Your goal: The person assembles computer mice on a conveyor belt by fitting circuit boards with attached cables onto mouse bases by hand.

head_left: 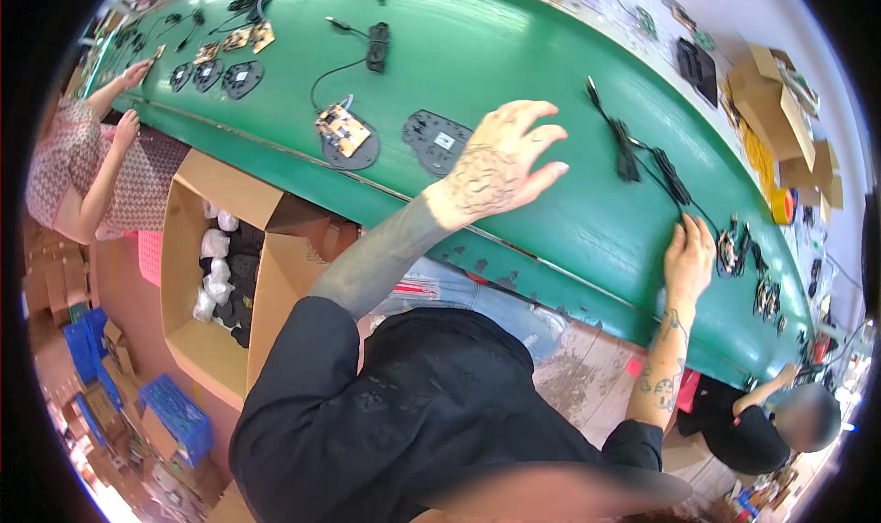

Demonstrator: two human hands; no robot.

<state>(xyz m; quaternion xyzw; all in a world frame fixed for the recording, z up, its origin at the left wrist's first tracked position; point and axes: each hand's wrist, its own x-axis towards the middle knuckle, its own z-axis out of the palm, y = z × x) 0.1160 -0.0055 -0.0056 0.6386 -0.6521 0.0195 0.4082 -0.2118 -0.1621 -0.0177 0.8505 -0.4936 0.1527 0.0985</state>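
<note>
My left hand point(503, 163) hovers over the green work surface with its fingers spread and nothing in them. Just beside its wrist lies a dark grey flat plastic base plate point(431, 143) with a pale label. Farther left, a tan circuit board point(343, 130) rests on another dark base plate point(353, 159), and its black cable point(377, 48) runs away from me to a plug. On the right, the fingers of my right hand point(690, 259) are closed on a black USB cable point(673, 176), partly hidden at the fingertips. A second cable bundle point(628, 162) lies alongside.
Wired circuit boards point(730, 250) lie right of my right hand. More base plates point(242, 80) and boards lie far left near a co-worker's hand point(136, 73). An open cardboard box point(259, 335) with dark parts and white bags stands at my left. Another person point(739, 431) sits at right.
</note>
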